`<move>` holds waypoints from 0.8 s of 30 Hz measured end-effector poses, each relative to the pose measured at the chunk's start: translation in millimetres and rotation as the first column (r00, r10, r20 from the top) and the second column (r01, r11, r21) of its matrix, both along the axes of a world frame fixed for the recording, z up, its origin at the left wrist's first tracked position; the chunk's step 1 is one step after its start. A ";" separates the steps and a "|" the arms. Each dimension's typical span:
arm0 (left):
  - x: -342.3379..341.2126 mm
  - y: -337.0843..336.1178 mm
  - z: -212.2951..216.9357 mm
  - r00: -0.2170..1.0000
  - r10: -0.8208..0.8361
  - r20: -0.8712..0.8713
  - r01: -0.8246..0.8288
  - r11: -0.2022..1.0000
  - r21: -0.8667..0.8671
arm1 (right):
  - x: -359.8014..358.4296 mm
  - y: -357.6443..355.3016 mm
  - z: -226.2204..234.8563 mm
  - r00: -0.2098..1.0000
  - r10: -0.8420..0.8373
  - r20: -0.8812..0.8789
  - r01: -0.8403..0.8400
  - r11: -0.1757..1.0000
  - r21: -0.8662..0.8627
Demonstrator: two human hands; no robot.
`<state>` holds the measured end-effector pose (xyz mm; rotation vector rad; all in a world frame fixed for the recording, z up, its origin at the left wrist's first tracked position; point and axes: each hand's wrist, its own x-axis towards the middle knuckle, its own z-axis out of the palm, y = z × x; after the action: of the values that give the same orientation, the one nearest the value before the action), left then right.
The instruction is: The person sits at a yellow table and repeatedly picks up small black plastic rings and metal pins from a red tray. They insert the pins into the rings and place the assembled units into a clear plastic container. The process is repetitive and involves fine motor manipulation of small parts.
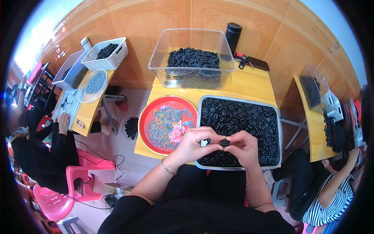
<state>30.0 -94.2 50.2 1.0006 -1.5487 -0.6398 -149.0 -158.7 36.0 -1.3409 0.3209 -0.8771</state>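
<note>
Your left hand [198,143], right hand [244,149]: both tightly pinching one small black piece [224,143]; press evenly, above the metal tray [279,134], to catch slips.

On the table [249,84], the tray [142,134] lies near left and the pan [279,136] just right of it, with small pieces [163,121] in the tray and parts [241,113] in the pan. Behind both stands the box [177,80] — a heap [191,58] inside, the flask [233,37] at its far right. One part [224,143] sits between left hand [196,144] and right hand [243,148], above the pan; the basket [113,60] rests on a side table [90,111] further left.
</note>
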 end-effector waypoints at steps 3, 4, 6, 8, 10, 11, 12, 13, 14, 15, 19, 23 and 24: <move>0.7 -0.2 -1.9 1.000 -0.009 -0.001 0.009 1.000 0.005 | -0.3 0.8 0.4 1.000 0.002 0.000 -0.002 1.000 0.012; 0.4 -0.5 -1.6 1.000 -0.011 -0.005 0.011 1.000 0.004 | -1.0 0.7 0.1 1.000 0.002 0.001 -0.002 1.000 0.017; -0.1 -0.6 -0.2 1.000 -0.010 -0.012 0.010 1.000 0.002 | -2.2 -0.2 -1.2 1.000 -0.017 -0.021 0.017 1.000 -0.014; -1.0 0.1 2.0 1.000 -0.005 -0.004 0.005 1.000 0.027 | -1.8 -1.0 -1.6 0.999 -0.028 -0.025 0.027 0.999 -0.032; -0.8 0.6 2.6 1.000 -0.010 -0.004 0.010 0.999 0.045 | -1.2 -0.6 -2.3 0.999 -0.034 -0.020 0.033 0.999 -0.034; -0.2 0.6 2.8 1.000 -0.017 -0.006 0.017 0.999 0.049 | -1.0 -0.6 -2.1 0.999 -0.033 -0.021 0.033 0.999 -0.033; 0.1 0.7 2.9 1.000 -0.023 -0.010 0.023 0.998 0.051 | -0.8 -0.7 -1.4 0.999 -0.031 -0.022 0.030 0.999 -0.033; 0.2 0.8 1.9 0.998 -0.041 -0.049 0.045 0.996 0.080 | -0.7 -0.7 -0.9 0.999 -0.029 -0.023 0.028 0.999 -0.033; 0.0 1.1 -0.3 0.994 -0.058 -0.089 0.067 0.992 0.108 | -0.6 -0.4 -0.8 0.999 -0.024 -0.025 0.024 1.000 -0.011; 0.2 1.3 -1.8 0.989 -0.073 -0.129 0.090 0.987 0.132 | 0.0 -0.1 0.0 1.000 -0.019 -0.025 0.019 1.000 0.008; -2.7 0.9 -6.8 0.906 -0.153 -0.393 0.231 0.960 0.158 | 0.1 0.0 3.3 0.995 -0.032 -0.097 0.033 0.999 0.011; -2.6 0.1 -7.5 0.902 -0.151 -0.404 0.245 0.951 0.191 | -1.5 -1.7 0.1 0.993 -0.052 -0.110 0.048 0.998 -0.042; -2.5 0.0 -8.2 0.904 -0.144 -0.402 0.240 0.950 0.200 | 0.1 -1.0 1.1 0.992 -0.057 -0.109 0.052 0.998 -0.046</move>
<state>27.5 -94.2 42.0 0.8421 -1.2459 -1.1218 -148.9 -159.7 37.1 -1.4285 0.4278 -0.8611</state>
